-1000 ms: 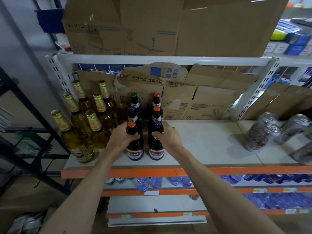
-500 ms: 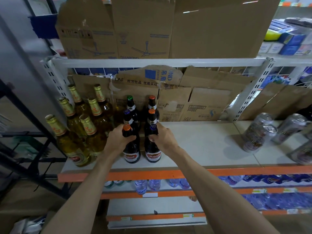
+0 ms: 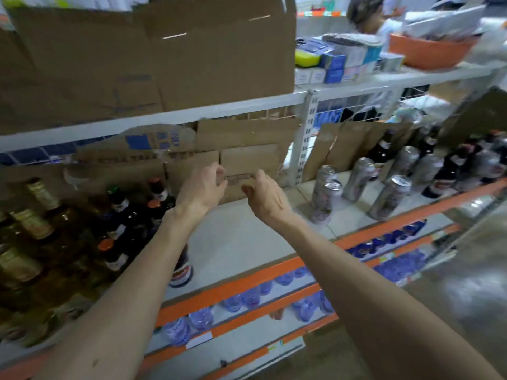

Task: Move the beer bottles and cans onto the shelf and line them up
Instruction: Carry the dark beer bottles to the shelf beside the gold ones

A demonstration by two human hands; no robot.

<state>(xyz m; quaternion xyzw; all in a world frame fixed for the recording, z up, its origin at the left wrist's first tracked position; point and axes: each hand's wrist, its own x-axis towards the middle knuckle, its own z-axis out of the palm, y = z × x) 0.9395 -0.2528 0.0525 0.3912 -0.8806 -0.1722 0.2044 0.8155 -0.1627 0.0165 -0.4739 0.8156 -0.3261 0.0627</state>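
Note:
Dark beer bottles (image 3: 129, 218) with coloured caps stand in rows at the left of the white shelf (image 3: 241, 242), beside gold-foil-necked bottles (image 3: 33, 226) further left. My left hand (image 3: 201, 187) and my right hand (image 3: 264, 196) hover side by side above the shelf's bare middle, fingers curled and apart, holding nothing. Silver cans (image 3: 359, 182) stand in a loose group to the right, with more dark bottles (image 3: 450, 171) behind and beyond them. The view is blurred.
Flattened cardboard (image 3: 247, 149) lines the shelf's back. Large cardboard boxes (image 3: 153, 56) fill the shelf above, with small packets (image 3: 340, 61) and an orange bowl (image 3: 430, 50) to the right. Water bottles (image 3: 247, 297) fill lower orange-edged shelves. A person (image 3: 367, 12) is behind the rack.
Both hands let go of the two front dark bottles and lifted up and to the right. The view swung right, bringing the cans and far bottles closer to centre.

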